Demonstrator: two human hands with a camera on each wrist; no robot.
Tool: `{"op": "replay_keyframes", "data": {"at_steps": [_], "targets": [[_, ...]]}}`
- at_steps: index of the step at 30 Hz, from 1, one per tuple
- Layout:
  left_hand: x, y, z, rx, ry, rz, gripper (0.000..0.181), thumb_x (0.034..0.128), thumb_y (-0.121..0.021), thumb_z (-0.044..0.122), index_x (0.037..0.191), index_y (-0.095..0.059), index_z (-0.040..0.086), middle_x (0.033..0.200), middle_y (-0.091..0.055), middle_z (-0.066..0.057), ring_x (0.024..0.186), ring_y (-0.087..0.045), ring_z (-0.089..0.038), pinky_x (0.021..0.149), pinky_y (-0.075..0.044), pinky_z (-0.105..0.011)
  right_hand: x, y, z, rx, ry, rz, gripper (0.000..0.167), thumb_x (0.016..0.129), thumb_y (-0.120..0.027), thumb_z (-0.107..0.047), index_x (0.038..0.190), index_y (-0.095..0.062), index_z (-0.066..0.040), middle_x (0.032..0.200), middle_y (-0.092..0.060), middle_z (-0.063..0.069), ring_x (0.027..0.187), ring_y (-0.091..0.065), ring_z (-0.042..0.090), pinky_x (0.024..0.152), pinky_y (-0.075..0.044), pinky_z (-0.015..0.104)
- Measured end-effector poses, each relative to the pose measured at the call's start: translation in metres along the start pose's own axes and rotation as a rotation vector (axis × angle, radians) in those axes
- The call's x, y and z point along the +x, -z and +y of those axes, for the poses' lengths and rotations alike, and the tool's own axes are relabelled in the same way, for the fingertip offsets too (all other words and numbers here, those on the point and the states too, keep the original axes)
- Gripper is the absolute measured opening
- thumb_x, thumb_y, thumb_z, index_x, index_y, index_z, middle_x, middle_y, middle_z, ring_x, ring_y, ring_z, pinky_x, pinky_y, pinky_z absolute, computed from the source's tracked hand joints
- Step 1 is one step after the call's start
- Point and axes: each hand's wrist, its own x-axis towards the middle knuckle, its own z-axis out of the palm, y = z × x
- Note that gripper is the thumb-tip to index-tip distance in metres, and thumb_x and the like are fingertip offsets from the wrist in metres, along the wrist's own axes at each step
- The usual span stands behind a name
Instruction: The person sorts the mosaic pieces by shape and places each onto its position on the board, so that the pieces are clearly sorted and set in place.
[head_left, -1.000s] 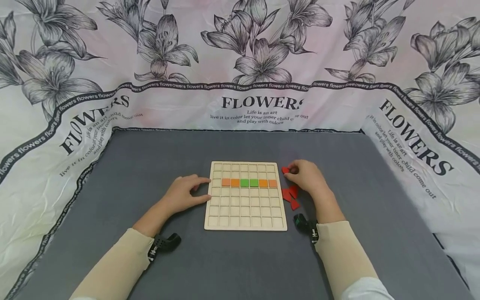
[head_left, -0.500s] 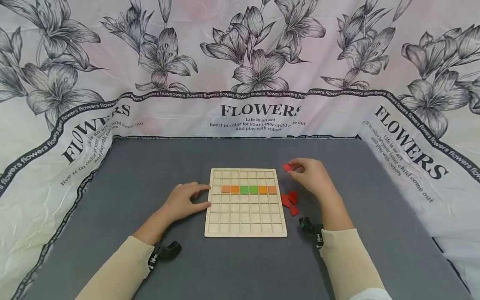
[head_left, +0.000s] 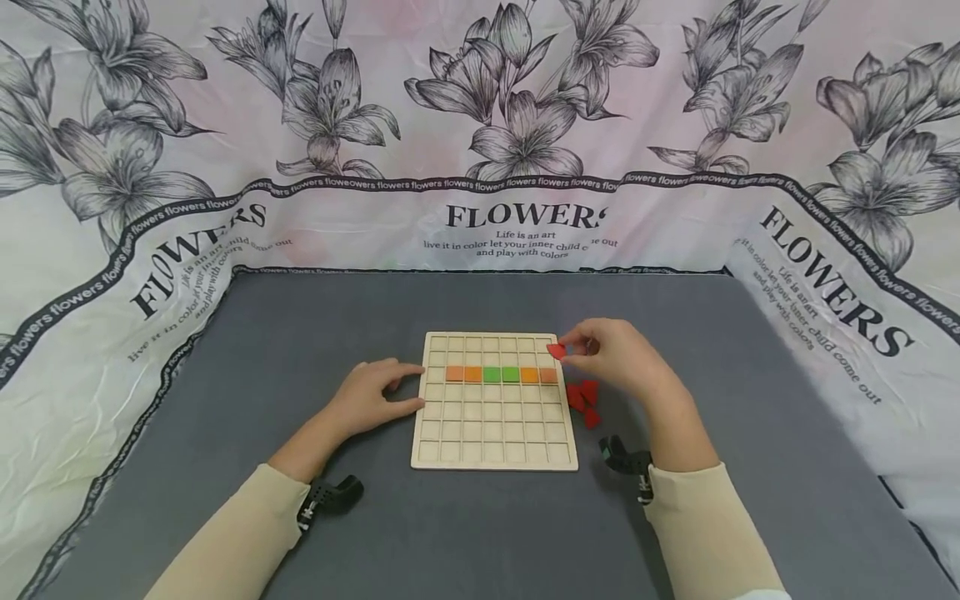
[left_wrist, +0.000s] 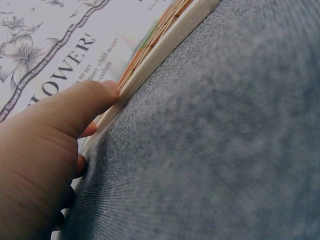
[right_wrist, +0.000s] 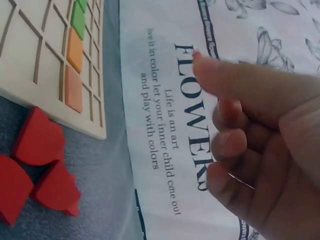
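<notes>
A wooden grid board (head_left: 491, 433) lies on the grey cloth, with a row of orange, salmon and green tiles (head_left: 501, 374) in its upper part. My left hand (head_left: 367, 396) touches the board's left edge with thumb and forefinger tips, fingers fairly straight. In the left wrist view the thumb (left_wrist: 75, 107) rests against the board's side (left_wrist: 145, 70). My right hand (head_left: 618, 354) pinches a small red piece (head_left: 556, 351) over the board's upper right corner; whether it touches the board I cannot tell. In the right wrist view fingers hide most of that piece.
Several red pieces (head_left: 582, 396) with curved edges lie beside the board's right edge, below my right hand; the right wrist view shows these red pieces (right_wrist: 40, 137) close up. A flower-printed cloth (head_left: 345, 221) rises behind and at both sides of the grey surface (head_left: 337, 317).
My right hand has moved the pinched red piece left, from beside the board to over its upper right corner. The left hand stays at the board's edge. The head view shifted slightly.
</notes>
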Motion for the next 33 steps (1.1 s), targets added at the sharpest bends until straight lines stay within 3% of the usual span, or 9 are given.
{"op": "replay_keyframes", "data": {"at_steps": [6,11,17,23,29,33], "targets": [[-0.003,-0.001,0.001,-0.004,0.007,-0.012,0.05,0.0893,-0.079,0.047,0.131,-0.071,0.021,0.075,-0.04,0.008,0.063,-0.031,-0.009,0.07,-0.025,-0.037,0.004,-0.016,0.007,0.032,-0.028,-0.21,0.019,0.09,-0.081,-0.016,0.107,-0.076,-0.011,0.082,-0.061,0.001,0.073,-0.053,0.018,0.066,-0.045,0.036],[-0.004,-0.001,0.001,-0.007,0.016,-0.018,0.05,0.0893,-0.08,0.047,0.132,-0.071,0.021,0.074,-0.04,0.007,0.063,-0.032,-0.009,0.07,-0.026,-0.037,0.007,-0.027,0.013,0.027,-0.069,-0.29,0.013,0.087,-0.083,-0.016,0.097,-0.075,-0.011,0.074,-0.057,0.002,0.067,-0.052,0.017,0.066,-0.044,0.035],[-0.001,0.0,0.001,-0.01,0.009,0.002,0.051,0.0886,-0.081,0.046,0.132,-0.071,0.021,0.075,-0.039,0.007,0.064,-0.031,-0.01,0.072,-0.025,-0.038,0.01,-0.032,0.01,-0.025,-0.11,-0.316,0.015,0.082,-0.085,-0.014,0.087,-0.072,-0.012,0.075,-0.061,0.002,0.066,-0.053,0.017,0.063,-0.044,0.034],[-0.001,0.0,0.002,-0.008,0.009,0.0,0.051,0.0888,-0.08,0.045,0.132,-0.071,0.02,0.074,-0.039,0.007,0.063,-0.031,-0.01,0.072,-0.026,-0.037,0.009,-0.036,-0.001,-0.146,-0.129,-0.313,0.014,0.08,-0.085,-0.014,0.083,-0.072,-0.014,0.08,-0.063,-0.001,0.069,-0.055,0.018,0.063,-0.045,0.035],[0.001,0.0,0.001,0.001,0.005,0.005,0.049,0.0899,-0.079,0.046,0.132,-0.072,0.021,0.073,-0.038,0.008,0.062,-0.03,-0.009,0.071,-0.026,-0.037,0.008,-0.036,-0.008,-0.281,-0.104,-0.267,0.007,0.08,-0.086,-0.015,0.083,-0.08,-0.017,0.078,-0.067,-0.006,0.067,-0.058,0.015,0.064,-0.049,0.036],[0.001,0.001,0.002,0.001,0.01,0.002,0.049,0.0895,-0.08,0.046,0.131,-0.072,0.02,0.073,-0.039,0.008,0.061,-0.031,-0.01,0.07,-0.026,-0.037,0.011,-0.036,-0.008,-0.309,-0.072,-0.249,0.005,0.081,-0.085,-0.016,0.08,-0.083,-0.02,0.076,-0.069,-0.009,0.066,-0.059,0.013,0.064,-0.05,0.036]]}}
